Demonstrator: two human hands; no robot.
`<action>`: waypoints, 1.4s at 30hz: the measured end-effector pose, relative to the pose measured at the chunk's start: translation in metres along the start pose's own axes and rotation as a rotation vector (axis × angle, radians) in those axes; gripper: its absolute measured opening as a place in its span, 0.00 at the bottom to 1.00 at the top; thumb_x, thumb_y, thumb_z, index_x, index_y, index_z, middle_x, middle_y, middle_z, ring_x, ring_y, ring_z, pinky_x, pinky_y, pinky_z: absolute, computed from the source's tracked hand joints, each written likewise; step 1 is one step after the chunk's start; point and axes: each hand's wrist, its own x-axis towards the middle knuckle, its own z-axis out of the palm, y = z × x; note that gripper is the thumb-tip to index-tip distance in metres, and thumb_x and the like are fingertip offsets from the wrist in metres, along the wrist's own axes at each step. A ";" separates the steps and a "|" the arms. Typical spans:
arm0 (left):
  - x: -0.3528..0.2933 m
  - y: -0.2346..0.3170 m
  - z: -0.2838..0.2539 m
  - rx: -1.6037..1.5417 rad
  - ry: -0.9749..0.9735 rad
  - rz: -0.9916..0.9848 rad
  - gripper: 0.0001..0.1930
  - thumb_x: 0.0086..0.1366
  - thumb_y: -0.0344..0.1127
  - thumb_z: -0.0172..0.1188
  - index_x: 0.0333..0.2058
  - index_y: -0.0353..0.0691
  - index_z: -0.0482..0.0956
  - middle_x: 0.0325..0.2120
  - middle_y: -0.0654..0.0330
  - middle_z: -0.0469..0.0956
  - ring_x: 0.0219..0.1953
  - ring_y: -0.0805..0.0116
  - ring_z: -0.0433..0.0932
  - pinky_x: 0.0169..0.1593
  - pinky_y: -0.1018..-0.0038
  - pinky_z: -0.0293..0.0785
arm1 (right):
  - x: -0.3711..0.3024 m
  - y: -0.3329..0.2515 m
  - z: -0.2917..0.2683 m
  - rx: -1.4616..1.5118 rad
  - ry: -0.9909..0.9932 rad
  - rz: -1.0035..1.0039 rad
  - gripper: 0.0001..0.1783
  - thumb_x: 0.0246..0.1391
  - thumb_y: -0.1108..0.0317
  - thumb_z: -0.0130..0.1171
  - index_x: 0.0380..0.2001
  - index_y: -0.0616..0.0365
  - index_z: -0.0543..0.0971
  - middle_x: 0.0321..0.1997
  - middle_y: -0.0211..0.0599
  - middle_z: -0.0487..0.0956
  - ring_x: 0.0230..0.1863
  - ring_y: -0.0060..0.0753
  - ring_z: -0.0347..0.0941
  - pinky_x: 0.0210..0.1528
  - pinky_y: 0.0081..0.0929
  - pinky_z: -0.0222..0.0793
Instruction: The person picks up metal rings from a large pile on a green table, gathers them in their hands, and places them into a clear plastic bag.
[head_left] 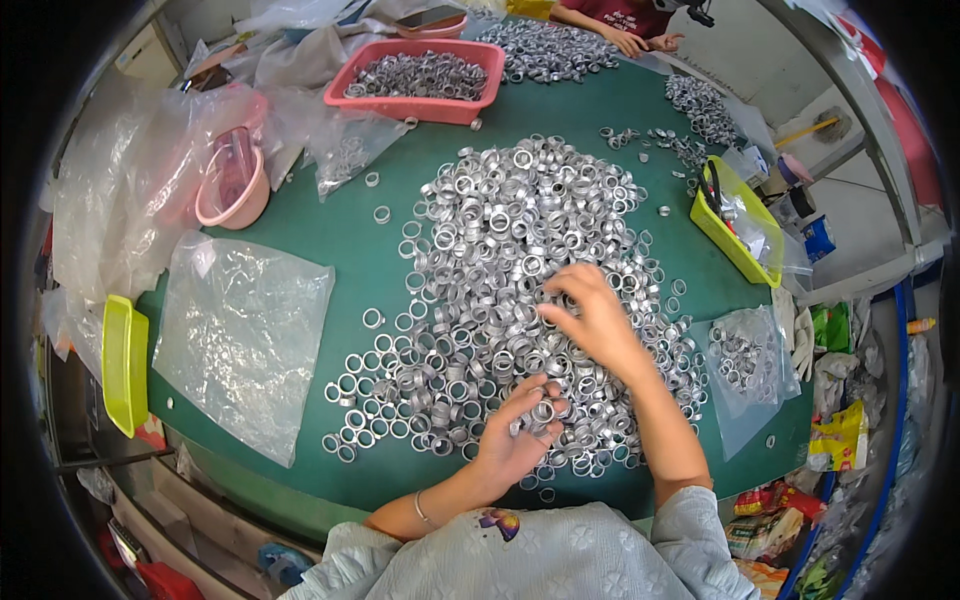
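A large heap of silver metal rings point(500, 220) lies in front of me on the green table point(350, 260). My left hand point(515, 440), palm up with fingers curled, holds a few metal rings point(543, 410) at the near side of the heap. Over the middle of the pile is my right hand point(595, 315). Its thumb and fingers are bent and apart, their tips close to the rings below; no ring shows clearly gripped in it.
A pink tub of rings point(335, 95) stands at the back. Flat on the left lies a clear plastic bag point(240, 340) near a yellow-green tray point(123, 365). At right are another yellow-green basket point(745, 250) and a bag with rings point(745, 355). Another person's hands point(640, 42) rest at the far edge.
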 end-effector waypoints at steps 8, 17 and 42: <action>-0.007 0.011 -0.014 -0.084 -0.106 0.027 0.09 0.60 0.29 0.54 0.40 0.44 0.74 0.36 0.61 0.71 0.40 0.68 0.69 0.37 0.75 0.65 | -0.001 -0.005 -0.012 0.121 -0.531 -0.001 0.10 0.43 0.65 0.65 0.28 0.59 0.80 0.34 0.37 0.76 0.37 0.38 0.71 0.48 0.33 0.64; -0.007 0.004 -0.016 0.062 -0.087 0.031 0.14 0.64 0.35 0.51 0.49 0.46 0.70 0.43 0.60 0.70 0.45 0.65 0.70 0.41 0.73 0.68 | 0.013 0.000 0.012 0.386 -0.148 0.235 0.06 0.41 0.72 0.65 0.24 0.61 0.78 0.29 0.33 0.73 0.32 0.32 0.68 0.36 0.26 0.63; -0.006 0.013 0.004 0.198 -0.074 0.207 0.23 0.68 0.39 0.47 0.60 0.44 0.58 0.52 0.61 0.67 0.51 0.71 0.69 0.53 0.69 0.67 | -0.029 -0.061 -0.018 0.146 -0.317 -0.089 0.15 0.34 0.69 0.68 0.31 0.58 0.79 0.43 0.35 0.74 0.47 0.41 0.68 0.52 0.36 0.59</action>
